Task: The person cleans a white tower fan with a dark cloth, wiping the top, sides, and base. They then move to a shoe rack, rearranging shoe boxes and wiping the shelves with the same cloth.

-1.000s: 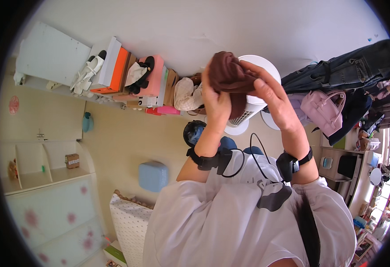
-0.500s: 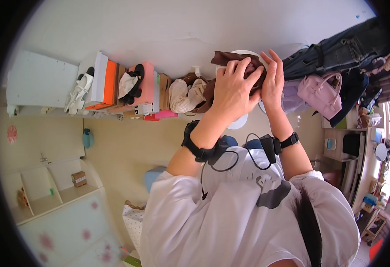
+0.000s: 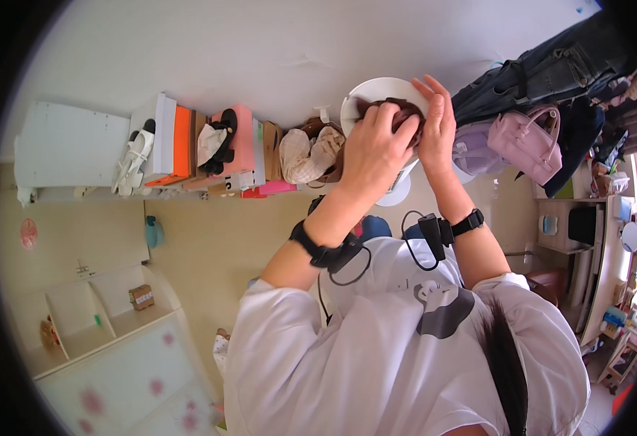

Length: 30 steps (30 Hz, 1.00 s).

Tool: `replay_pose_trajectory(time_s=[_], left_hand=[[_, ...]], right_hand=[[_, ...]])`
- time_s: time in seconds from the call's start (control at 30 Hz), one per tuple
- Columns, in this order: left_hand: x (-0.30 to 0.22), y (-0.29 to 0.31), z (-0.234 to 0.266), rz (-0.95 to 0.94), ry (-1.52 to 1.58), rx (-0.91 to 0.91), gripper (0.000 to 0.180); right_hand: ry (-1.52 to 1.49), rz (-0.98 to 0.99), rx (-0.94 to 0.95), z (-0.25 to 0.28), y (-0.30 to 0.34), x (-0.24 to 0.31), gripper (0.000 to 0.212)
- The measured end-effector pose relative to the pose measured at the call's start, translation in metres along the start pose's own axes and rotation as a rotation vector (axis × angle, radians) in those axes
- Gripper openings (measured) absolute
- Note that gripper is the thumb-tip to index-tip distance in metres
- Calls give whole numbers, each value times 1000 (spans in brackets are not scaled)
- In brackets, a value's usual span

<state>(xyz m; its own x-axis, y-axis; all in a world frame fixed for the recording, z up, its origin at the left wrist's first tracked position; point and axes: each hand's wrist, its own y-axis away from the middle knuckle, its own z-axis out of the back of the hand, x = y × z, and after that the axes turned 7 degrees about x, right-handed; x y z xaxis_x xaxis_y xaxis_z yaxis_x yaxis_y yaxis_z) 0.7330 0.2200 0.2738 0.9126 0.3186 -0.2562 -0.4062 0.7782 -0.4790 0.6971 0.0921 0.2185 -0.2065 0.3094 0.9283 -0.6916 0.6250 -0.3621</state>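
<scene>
A bunched dark brown cloth [image 3: 411, 107] lies within the round rim of a white, tub-like object [image 3: 358, 99]. My left hand [image 3: 380, 142] presses down over the cloth with bent fingers gripping it; its fingertips are partly hidden in the folds. Against the right side of the cloth and the rim, my right hand [image 3: 438, 127] stands with its fingers stretched out, palm toward the cloth. Below my hands, a round white base [image 3: 397, 192] shows. Each of my wrists wears a black strap with a small device and cable.
On the left along the wall stand shoe boxes [image 3: 182, 142], white sandals [image 3: 137, 156] and a bag with checked cloth [image 3: 310, 155]. To the right hang dark jeans [image 3: 522, 86], a pink handbag [image 3: 525, 145] and a lilac bag [image 3: 475, 149]. A desk [image 3: 603, 269] stands farther right.
The brown cloth has sunk down and bunched up inside the white rim, which shows more now. My left hand has moved slightly left and down with it; my right hand stays alongside.
</scene>
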Motion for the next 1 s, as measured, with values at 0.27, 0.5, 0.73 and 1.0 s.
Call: replay_pose_trajectory(time_s=[0.27, 0.5, 0.73, 1.0], left_hand=[[71, 19, -22, 481, 442, -412, 29], [58, 70, -104, 1017, 981, -534, 46], [15, 63, -92, 696, 963, -741, 35], [3, 85, -119, 790, 836, -666, 41]], right_hand=[[171, 33, -2, -3, -10, 0, 37], [111, 25, 5, -9, -13, -8, 32], [36, 14, 31, -4, -20, -19, 35], [-7, 1, 31, -11, -25, -21, 36]])
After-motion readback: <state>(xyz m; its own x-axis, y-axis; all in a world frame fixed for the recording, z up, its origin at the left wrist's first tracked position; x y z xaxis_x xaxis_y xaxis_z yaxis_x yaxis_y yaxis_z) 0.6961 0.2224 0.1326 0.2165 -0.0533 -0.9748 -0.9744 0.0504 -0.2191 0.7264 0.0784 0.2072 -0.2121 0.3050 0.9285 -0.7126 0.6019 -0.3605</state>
